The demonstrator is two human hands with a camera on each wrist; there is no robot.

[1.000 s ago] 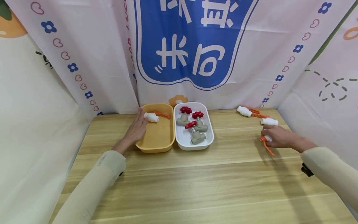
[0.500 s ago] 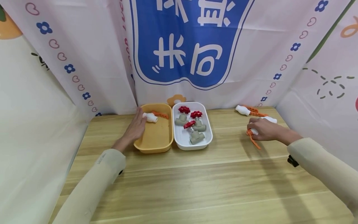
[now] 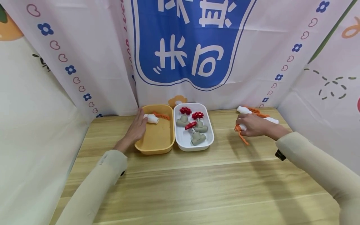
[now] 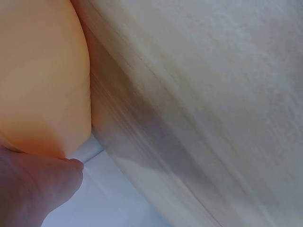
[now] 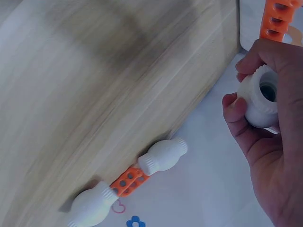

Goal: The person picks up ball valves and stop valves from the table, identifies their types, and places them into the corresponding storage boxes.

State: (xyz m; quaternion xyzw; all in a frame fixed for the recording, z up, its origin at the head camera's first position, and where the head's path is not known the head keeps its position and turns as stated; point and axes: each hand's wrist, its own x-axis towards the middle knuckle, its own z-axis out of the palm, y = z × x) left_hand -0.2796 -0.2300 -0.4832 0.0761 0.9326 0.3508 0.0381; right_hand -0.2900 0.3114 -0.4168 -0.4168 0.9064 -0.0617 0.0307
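Observation:
My right hand (image 3: 251, 125) grips a white ball valve (image 5: 258, 101) with a long orange handle (image 3: 243, 138), held above the right part of the table. The valve's round end hole faces the camera in the right wrist view. My left hand (image 3: 136, 129) lies with straight fingers along the left rim of the yellow tub (image 3: 156, 151). Inside that tub, near its back, sits another white ball valve (image 3: 152, 118), its orange handle pointing right. Behind my right hand lie two more ball valves, one at the back (image 5: 163, 155) and one to the right (image 5: 92, 205).
A white tub (image 3: 194, 148) stands against the yellow one and holds several grey-green valves (image 3: 198, 138) with red handwheels. The wood table (image 3: 182, 184) stretches in front of both tubs. Printed cloth (image 3: 112, 62) hangs behind the table and along its sides.
My right hand has carried the ball valve leftward over the table, away from the two at the back right. My left hand has stayed at the yellow tub's rim.

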